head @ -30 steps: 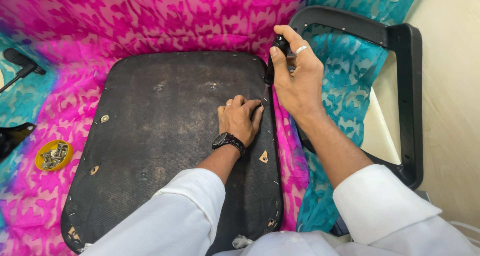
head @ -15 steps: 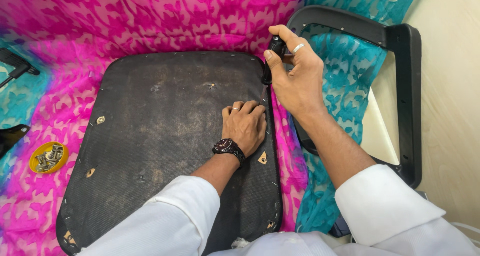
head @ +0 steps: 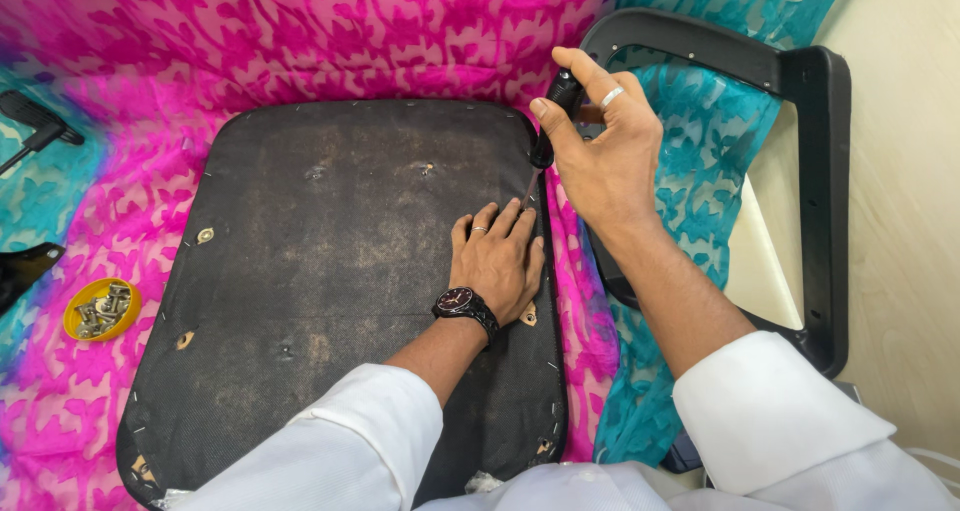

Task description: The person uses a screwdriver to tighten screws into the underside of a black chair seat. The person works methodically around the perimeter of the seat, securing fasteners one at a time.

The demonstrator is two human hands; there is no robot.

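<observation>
Left hand (head: 497, 263) flat, open, on seat panel (head: 340, 281). Right hand (head: 600, 151) fisted round screwdriver (head: 545, 156) at the edge; a slip could jab left fingertips (head: 515, 209).

Left hand (head: 497, 261) lies flat on the dark panel (head: 330, 271), near its right edge. Right hand (head: 600, 151) grips a screwdriver (head: 550, 121), tip down at that edge. Yellow dish (head: 102, 309) of screws left; black frame (head: 800, 171) right.

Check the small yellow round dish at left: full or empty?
Not empty. The small yellow round dish holds a loose pile of metal screws and lies on the pink patterned cloth, apart from both hands.
</observation>
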